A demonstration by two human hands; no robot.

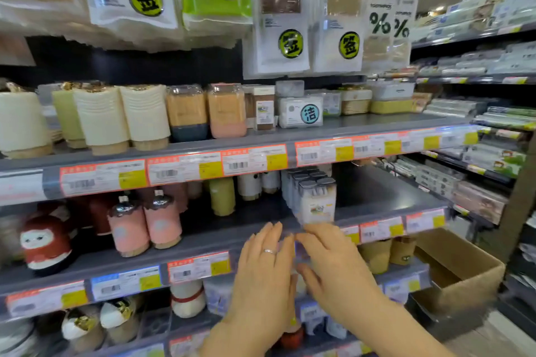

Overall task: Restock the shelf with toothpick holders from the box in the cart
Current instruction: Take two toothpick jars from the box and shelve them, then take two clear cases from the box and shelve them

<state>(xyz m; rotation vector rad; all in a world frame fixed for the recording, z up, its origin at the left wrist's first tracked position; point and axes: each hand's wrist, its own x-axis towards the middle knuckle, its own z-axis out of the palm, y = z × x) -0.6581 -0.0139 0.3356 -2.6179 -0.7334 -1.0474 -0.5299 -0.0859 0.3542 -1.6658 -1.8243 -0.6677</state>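
A cluster of clear toothpick holders (314, 197) with grey tops and white labels stands at the front of the middle shelf (377, 197). Just below it, in front of the shelf edge, my left hand (265, 266) is raised with straight fingers and a ring on one of them. My right hand (333, 261) is beside it, its fingers pointing left and reaching up to the base of the front holder. Neither hand visibly holds anything. The open cardboard box (464, 269) sits low at the right, and I cannot see what is in it.
Pink holders (145, 226), a red doll-shaped one (46, 243) and a green one (222, 197) share the middle shelf. The upper shelf (232, 145) carries cream and orange containers. Hanging packets (278, 14) crowd overhead. More shelving (478, 136) runs along the right.
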